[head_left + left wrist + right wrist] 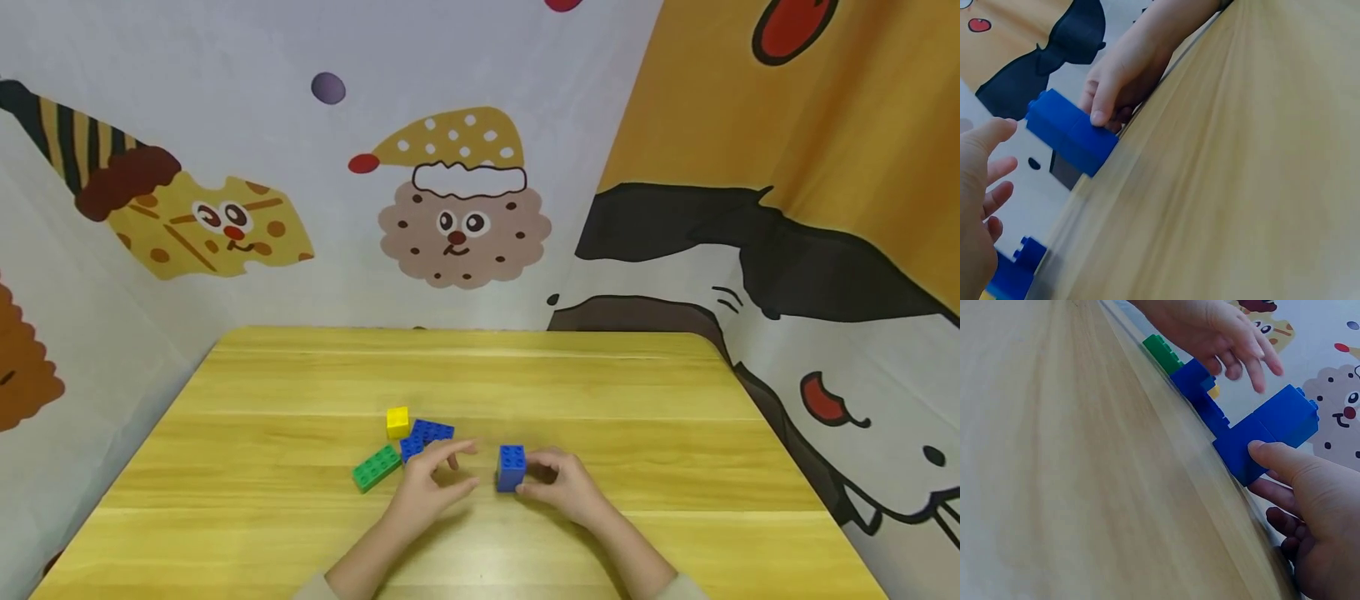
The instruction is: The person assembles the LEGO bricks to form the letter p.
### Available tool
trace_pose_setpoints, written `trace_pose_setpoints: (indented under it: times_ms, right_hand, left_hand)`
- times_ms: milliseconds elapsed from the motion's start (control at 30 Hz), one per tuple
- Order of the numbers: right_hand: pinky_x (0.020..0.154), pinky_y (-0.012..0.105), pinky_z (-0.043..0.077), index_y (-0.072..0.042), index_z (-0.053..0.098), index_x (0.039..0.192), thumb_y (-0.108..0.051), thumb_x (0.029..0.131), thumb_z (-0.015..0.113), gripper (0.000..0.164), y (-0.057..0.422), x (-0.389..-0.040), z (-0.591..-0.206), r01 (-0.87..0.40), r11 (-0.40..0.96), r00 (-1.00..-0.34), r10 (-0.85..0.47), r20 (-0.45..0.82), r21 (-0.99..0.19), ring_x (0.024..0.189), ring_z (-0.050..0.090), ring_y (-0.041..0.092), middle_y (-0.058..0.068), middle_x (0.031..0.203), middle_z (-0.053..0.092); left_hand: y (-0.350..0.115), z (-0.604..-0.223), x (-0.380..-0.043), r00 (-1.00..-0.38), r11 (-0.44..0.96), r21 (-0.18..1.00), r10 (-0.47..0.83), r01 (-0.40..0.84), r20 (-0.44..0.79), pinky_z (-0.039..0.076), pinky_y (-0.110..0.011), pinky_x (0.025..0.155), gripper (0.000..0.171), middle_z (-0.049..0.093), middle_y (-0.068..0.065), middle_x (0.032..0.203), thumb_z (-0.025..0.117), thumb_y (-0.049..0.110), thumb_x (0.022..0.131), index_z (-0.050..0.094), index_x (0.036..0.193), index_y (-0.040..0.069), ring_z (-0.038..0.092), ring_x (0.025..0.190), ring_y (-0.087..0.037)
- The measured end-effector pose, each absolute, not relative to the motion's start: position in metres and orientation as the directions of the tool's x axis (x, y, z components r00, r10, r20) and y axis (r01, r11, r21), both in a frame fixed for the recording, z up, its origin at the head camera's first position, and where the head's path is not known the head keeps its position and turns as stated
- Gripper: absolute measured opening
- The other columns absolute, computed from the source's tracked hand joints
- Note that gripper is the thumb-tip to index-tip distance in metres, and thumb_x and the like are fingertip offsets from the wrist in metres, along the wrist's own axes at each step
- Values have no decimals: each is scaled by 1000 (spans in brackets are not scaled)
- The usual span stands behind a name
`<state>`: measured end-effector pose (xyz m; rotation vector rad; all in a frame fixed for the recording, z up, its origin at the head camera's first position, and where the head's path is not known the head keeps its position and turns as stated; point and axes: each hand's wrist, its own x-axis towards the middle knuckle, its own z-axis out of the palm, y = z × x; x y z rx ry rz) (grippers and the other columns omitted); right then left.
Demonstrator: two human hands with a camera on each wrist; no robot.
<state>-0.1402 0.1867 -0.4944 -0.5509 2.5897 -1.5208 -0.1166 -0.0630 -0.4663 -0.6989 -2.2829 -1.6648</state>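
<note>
A stack of two square blue toy bricks (pixel 512 468) stands upright on the table, studs on top. My right hand (pixel 561 486) pinches the stack low down from its right side, the thumb (pixel 1272 453) lying against the lower brick. Left of the stack, my left hand (pixel 431 483) is held apart from it, fingers and thumb spread with nothing between them. Just beyond the left hand lie blue bricks (pixel 432 431), partly hidden by it in the head view. Beside them are a green brick (pixel 377 468) and a small yellow brick (pixel 397 422).
The light wooden table (pixel 600 392) carries all the bricks near its middle. Behind it hangs a cloth backdrop (pixel 300 208) with cartoon figures, which reaches around both sides of the table.
</note>
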Motion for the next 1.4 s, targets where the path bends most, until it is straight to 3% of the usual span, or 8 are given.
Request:
trace_pose_setpoints:
  times_ms: [133,267,433,667,867,1167,1400]
  right_hand:
    - [89,39,45,-5,71,107,-15,75,82,36,186,-139,-493,-259,455,-933,-347,98,-852,100,59,25,4,105,67]
    - [89,38,45,-9,72,108,-22,74,83,38,189,-144,-506,-260,452,-935,-339,105,-854,99,59,22,0,105,67]
    - [89,38,45,-10,72,108,-25,75,83,38,190,-145,-507,-254,454,-937,-333,102,-854,99,59,21,-1,105,67]
    - [89,39,45,-8,71,109,-20,74,84,39,189,-144,-504,-246,429,-937,-335,99,-869,99,59,23,2,106,66]
    - [88,37,45,-10,71,109,-24,74,83,39,190,-144,-505,-246,446,-937,-336,93,-860,99,58,20,-2,104,66]
    - [87,37,45,-10,71,110,-28,74,83,42,190,-143,-507,-262,457,-935,-340,105,-850,97,58,20,-3,104,65]
    - [86,35,46,-11,68,115,-29,75,82,47,190,-142,-505,-235,440,-937,-338,83,-866,97,57,20,-1,107,64]
  left_hand:
    - [-80,-459,-108,-838,255,799,201,545,507,46,-40,64,43,68,-13,100,79,-8,71,67,111,2,54,77,-32]
    - [-95,-462,-105,-805,287,754,152,591,573,48,-35,65,46,69,-11,96,79,-13,66,67,108,0,54,77,-21]
    - [-111,-463,-103,-799,308,745,104,592,592,50,-35,67,46,68,-13,95,79,-17,64,67,106,-3,55,79,-20]
    - [-131,-459,-99,-865,375,804,-14,461,502,50,-39,69,41,67,-13,94,78,-15,67,68,105,-4,55,82,-32]
    - [-150,-474,-106,-895,422,821,-47,385,444,51,-35,68,41,66,-16,100,78,-12,69,68,108,-4,55,89,-35]
    - [-175,-509,-124,-942,471,840,-52,270,332,48,-35,82,47,64,-5,113,83,4,72,67,116,6,55,98,-23]
    - [-180,-512,-125,-966,471,857,-35,210,256,47,-30,85,45,65,-4,110,84,14,73,67,114,5,52,101,-21]
